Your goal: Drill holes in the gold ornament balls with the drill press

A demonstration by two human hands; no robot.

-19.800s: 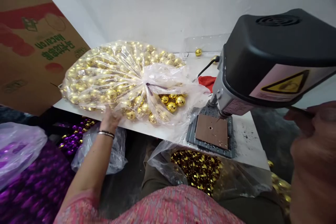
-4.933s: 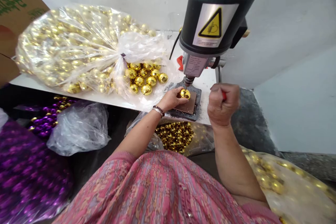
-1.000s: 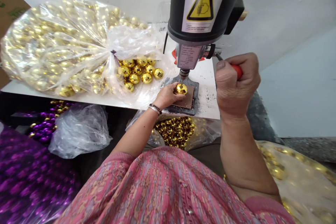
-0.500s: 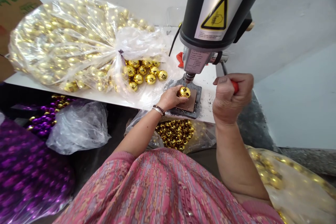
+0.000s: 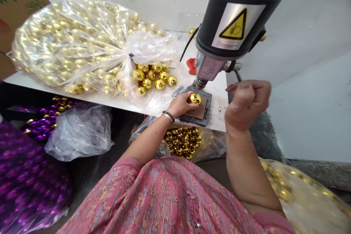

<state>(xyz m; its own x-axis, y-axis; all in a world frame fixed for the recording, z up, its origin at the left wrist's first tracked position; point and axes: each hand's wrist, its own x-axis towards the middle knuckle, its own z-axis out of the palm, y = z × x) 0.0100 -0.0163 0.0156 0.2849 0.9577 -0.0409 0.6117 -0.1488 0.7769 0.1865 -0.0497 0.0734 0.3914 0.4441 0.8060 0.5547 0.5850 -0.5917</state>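
A shiny gold faceted ball [image 5: 195,98] is pinched by my left hand [image 5: 181,104] over the brown pad [image 5: 199,109] on the drill press base [image 5: 208,111]. Directly above the ball is the chuck [image 5: 201,82] of the black drill press [image 5: 219,18], its thin bit at the ball's top. My right hand [image 5: 248,104], slightly blurred, is closed around the end of the feed lever [image 5: 237,74]; the red knob seen earlier is hidden by the fingers.
A big clear bag of gold balls [image 5: 68,47] covers the white table's left side, with loose gold balls [image 5: 159,84] at its mouth. Below the table edge hangs a bag of gold pieces [image 5: 183,140]. Purple bags [image 5: 30,179] lie lower left; red cloth [image 5: 191,65] sits behind the press.
The view has shifted slightly, so the press and table appear a little lower and further right. My right hand has turned, covering the red knob. My left hand still holds the ball under the chuck.
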